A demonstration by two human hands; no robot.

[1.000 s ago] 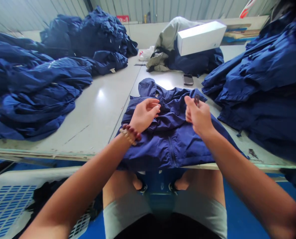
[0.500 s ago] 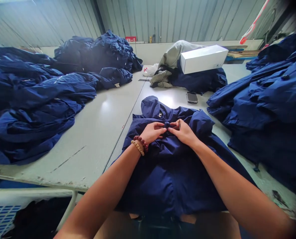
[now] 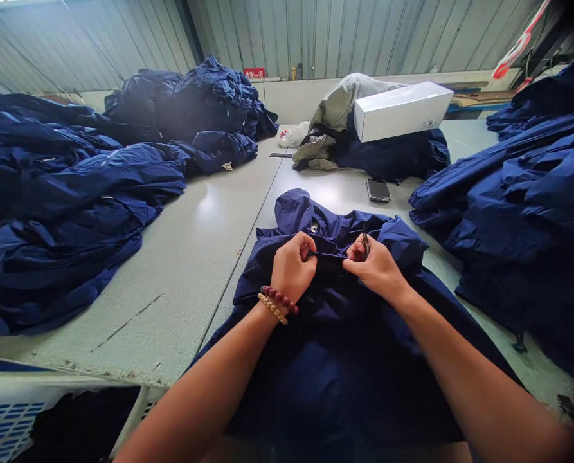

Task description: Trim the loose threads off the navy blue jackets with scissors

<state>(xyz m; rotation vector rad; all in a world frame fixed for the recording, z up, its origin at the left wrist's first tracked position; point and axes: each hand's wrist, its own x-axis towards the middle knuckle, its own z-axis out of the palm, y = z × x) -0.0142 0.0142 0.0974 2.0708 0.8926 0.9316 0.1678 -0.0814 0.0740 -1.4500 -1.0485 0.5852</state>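
Note:
A dark blue hooded jacket (image 3: 335, 360) lies spread in front of me, its hood (image 3: 294, 211) pointing away. My left hand (image 3: 294, 267), with two beaded bracelets (image 3: 279, 302) at the wrist, is closed in a pinch on a folded edge of the jacket near the collar. Opposite it, my right hand (image 3: 376, 263) pinches the same edge, leaving a short stretch of cloth taut between the hands. A thin dark pointed tool (image 3: 365, 239), perhaps thread snips, sticks up from my right fingers; its lower part is hidden.
Blue garments are heaped on the table at left (image 3: 74, 186) and right (image 3: 522, 199). Farther back, a white box (image 3: 402, 110) rests on grey and navy clothing (image 3: 387, 154), with a phone (image 3: 378, 190) in front. A white basket (image 3: 11, 418) stands below the table at left.
My hands have moved apart from being nearly together, and the cloth bunched between them is now stretched. The camera view has shifted slightly.

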